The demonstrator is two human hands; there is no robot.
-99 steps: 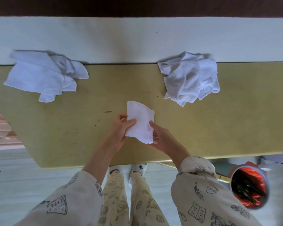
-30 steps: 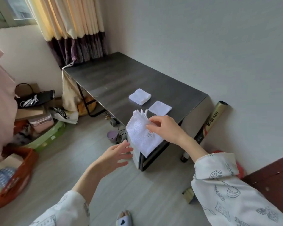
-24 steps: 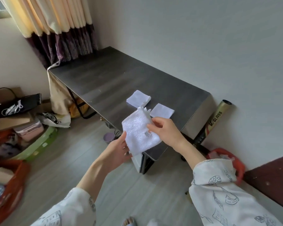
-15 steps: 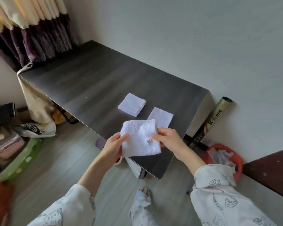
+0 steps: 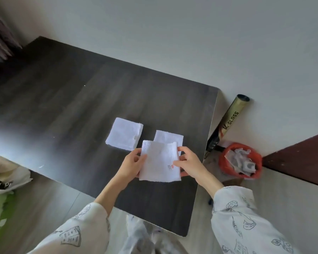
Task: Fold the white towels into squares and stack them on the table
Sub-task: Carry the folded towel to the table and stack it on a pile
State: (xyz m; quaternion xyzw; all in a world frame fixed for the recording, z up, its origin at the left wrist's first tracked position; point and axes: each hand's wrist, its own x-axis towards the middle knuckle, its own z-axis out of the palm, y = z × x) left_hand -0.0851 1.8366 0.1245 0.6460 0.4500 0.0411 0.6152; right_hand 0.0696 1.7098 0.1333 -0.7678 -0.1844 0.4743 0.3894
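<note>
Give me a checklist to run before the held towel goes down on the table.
1. Grip: left hand and right hand each pinch a side of the held towel: ok.
2. Fold: held towel looks square, edges roughly even: ok.
3. Targets: left towel and right towel lie flat on the table, apart: ok.
4. Stack started: the two lie side by side, not stacked: not ok.
5. Layers aligned underneath: cannot tell.

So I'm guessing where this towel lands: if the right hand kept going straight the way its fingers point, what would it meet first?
Probably the folded towel lying just beyond the held towel. The right hand points up-left toward it, though the height above the table is unclear.
</note>
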